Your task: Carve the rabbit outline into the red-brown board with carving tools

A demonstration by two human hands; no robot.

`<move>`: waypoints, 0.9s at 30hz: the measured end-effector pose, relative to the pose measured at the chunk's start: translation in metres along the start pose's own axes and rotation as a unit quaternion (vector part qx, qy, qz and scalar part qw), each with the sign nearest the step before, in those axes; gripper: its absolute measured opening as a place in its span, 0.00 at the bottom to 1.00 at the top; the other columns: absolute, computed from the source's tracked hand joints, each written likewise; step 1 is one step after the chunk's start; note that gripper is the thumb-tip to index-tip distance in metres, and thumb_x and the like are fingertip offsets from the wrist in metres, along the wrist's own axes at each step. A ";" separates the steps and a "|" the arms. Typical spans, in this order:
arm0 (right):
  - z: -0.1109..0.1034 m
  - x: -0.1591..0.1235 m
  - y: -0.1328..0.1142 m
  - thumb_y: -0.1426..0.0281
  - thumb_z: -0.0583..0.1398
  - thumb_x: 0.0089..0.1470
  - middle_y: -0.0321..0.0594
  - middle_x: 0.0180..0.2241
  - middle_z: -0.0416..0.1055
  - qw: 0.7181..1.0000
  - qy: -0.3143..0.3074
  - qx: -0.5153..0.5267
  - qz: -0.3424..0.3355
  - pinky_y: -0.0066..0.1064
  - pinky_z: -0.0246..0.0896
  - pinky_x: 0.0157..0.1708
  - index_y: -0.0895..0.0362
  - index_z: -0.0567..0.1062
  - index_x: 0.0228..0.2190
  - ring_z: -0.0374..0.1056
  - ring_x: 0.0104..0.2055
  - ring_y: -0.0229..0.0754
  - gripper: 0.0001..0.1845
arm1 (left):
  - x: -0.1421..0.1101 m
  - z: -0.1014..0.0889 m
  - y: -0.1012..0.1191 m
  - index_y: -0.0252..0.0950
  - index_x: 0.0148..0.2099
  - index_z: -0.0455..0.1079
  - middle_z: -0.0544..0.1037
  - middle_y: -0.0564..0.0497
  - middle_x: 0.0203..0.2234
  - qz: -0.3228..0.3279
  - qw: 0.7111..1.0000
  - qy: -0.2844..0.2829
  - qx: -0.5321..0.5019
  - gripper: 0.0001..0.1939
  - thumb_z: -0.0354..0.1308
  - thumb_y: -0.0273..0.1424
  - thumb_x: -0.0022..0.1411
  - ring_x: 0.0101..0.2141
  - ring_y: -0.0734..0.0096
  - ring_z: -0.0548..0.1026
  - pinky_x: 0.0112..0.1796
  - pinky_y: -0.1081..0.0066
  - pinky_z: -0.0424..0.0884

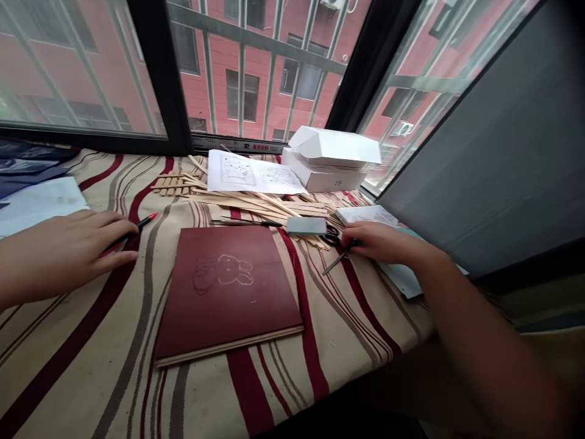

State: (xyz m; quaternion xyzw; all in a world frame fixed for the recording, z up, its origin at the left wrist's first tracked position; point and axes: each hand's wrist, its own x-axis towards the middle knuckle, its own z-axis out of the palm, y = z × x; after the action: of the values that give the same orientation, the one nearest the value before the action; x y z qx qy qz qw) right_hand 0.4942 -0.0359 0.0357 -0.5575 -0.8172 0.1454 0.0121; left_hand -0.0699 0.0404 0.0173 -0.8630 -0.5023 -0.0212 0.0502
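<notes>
Slim metal tool (335, 264) slants down from the right hand (368, 239), its grey end pointing toward the striped cloth (365, 323), to the right of a dark red board (233, 317). The right grip is closed, fingertips pinching the tool by its dark upper part; whether the lower end touches the cloth cannot be told. At the far left, the left hand (98, 244) is spread low over the cloth, with a red-tipped, pen-like tool (148, 220) sticking out past its fingers; whether that grip clasps the tool or merely lies over it cannot be told. Between the two hands the board lies flat, its face bearing a pale outline of a rabbit beside a darker sketched figure, and its near edge showing lighter layers. Just behind it lies a thin dark tool (247, 223), with a grey-green block (306, 226) at its right end and the black handles of scissors (331, 235) next to the block, near the right hand. Farther back, pale wooden strips (269, 207) lie in a loose heap, in front of a printed sheet (253, 172) and a white box (336, 178) near the window. A pale blue sheet (404, 279) lies partly beneath the right forearm.
</notes>
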 end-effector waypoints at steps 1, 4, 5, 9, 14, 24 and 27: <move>0.002 -0.005 0.003 0.68 0.61 0.55 0.48 0.39 0.79 1.000 0.005 0.002 -0.006 0.45 0.66 0.44 0.54 0.81 0.34 0.73 0.43 0.55 0.07 | -0.002 -0.008 0.013 0.36 0.43 0.76 0.81 0.40 0.40 0.023 0.999 -0.048 0.004 0.46 0.30 0.68 0.69 0.42 0.48 0.77 0.46 0.56 0.68; -0.005 -0.013 0.006 0.60 0.60 0.64 0.50 0.41 0.78 0.999 0.025 0.039 -0.029 0.44 0.69 0.43 0.54 0.79 0.39 0.74 0.43 0.52 0.12 | -0.009 -0.026 0.050 0.39 0.35 0.70 0.76 0.45 0.33 0.011 0.989 -0.143 -0.036 0.24 0.45 0.50 0.74 0.36 0.55 0.75 0.42 0.60 0.66; -0.010 -0.014 0.002 0.58 0.60 0.66 0.50 0.40 0.78 0.997 0.041 0.055 -0.034 0.42 0.69 0.42 0.53 0.78 0.40 0.74 0.41 0.50 0.13 | -0.012 -0.029 0.060 0.39 0.36 0.69 0.76 0.47 0.34 0.015 0.984 -0.165 -0.059 0.20 0.49 0.47 0.74 0.36 0.57 0.74 0.41 0.61 0.65; -0.009 -0.005 -0.048 0.63 0.62 0.69 0.42 0.35 0.73 0.970 0.145 0.155 -0.121 0.32 0.65 0.33 0.54 0.74 0.42 0.69 0.35 0.40 0.07 | -0.022 -0.032 0.086 0.39 0.32 0.64 0.75 0.48 0.33 0.027 0.978 -0.189 -0.083 0.19 0.52 0.44 0.75 0.34 0.60 0.73 0.37 0.62 0.63; 0.032 0.018 -0.115 0.73 0.57 0.70 0.37 0.36 0.79 0.946 0.141 0.090 -0.278 0.26 0.64 0.32 0.56 0.75 0.55 0.71 0.32 0.35 0.15 | -0.026 -0.021 0.095 0.41 0.32 0.66 0.78 0.47 0.34 0.044 0.977 -0.176 -0.112 0.21 0.57 0.50 0.71 0.36 0.57 0.75 0.38 0.62 0.64; 0.049 0.023 -0.117 0.76 0.57 0.69 0.37 0.31 0.78 0.935 0.165 0.008 -0.313 0.25 0.60 0.31 0.60 0.82 0.52 0.70 0.30 0.35 0.16 | -0.025 -0.010 0.095 0.44 0.37 0.71 0.79 0.43 0.38 0.039 0.974 -0.192 -0.118 0.27 0.50 0.62 0.64 0.39 0.50 0.77 0.41 0.57 0.67; 0.047 0.023 -0.121 0.76 0.57 0.70 0.35 0.29 0.75 0.931 0.158 -0.006 -0.328 0.27 0.58 0.29 0.61 0.81 0.51 0.69 0.29 0.35 0.15 | -0.026 -0.012 0.097 0.44 0.38 0.71 0.78 0.43 0.40 0.033 0.973 -0.200 -0.114 0.28 0.48 0.62 0.63 0.41 0.49 0.77 0.43 0.55 0.68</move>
State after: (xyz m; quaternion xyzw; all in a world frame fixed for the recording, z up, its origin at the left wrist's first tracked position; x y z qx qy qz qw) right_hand 0.3675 -0.0657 0.0180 -0.2739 -0.9430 0.0384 0.1848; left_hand 0.0015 -0.0305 0.0203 -0.8658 -0.4677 0.0967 -0.1494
